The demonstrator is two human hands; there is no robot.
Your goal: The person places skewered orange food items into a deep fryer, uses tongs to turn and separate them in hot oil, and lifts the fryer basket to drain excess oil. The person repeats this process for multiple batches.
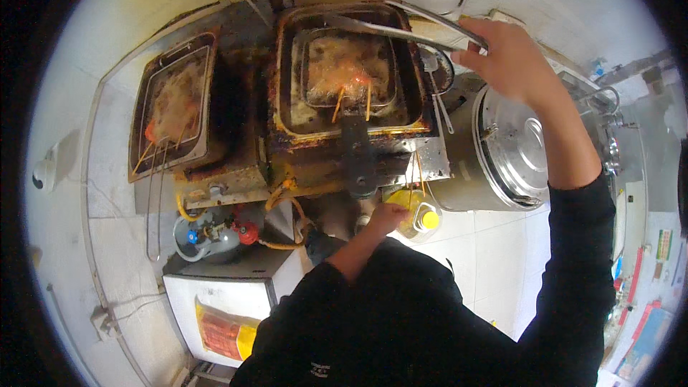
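Note:
My right hand (500, 59) grips metal tongs (430, 37), whose arms reach left over the back of the middle fryer (279, 102). In its bubbling oil sits a wire frying basket (395, 94) with a black handle (359, 161) pointing towards me. Two wooden skewers (368, 102) stick out of the foam, and something reddish shows beside them. Low in front of the fryer, my left hand (387, 219) has its fingers closed at the lower end of two thin wooden sticks (416, 172). Their upper ends stand against the fryer's steel front.
At left, a second fryer (207, 134) bubbles around a basket with a long wire handle (153, 215) and skewers. A gas cylinder (209, 236) with hoses stands below. Right are a large lidded steel pot (516, 145) and a slotted spatula (436, 80). A yellow-capped oil jug (422, 220) stands on the floor.

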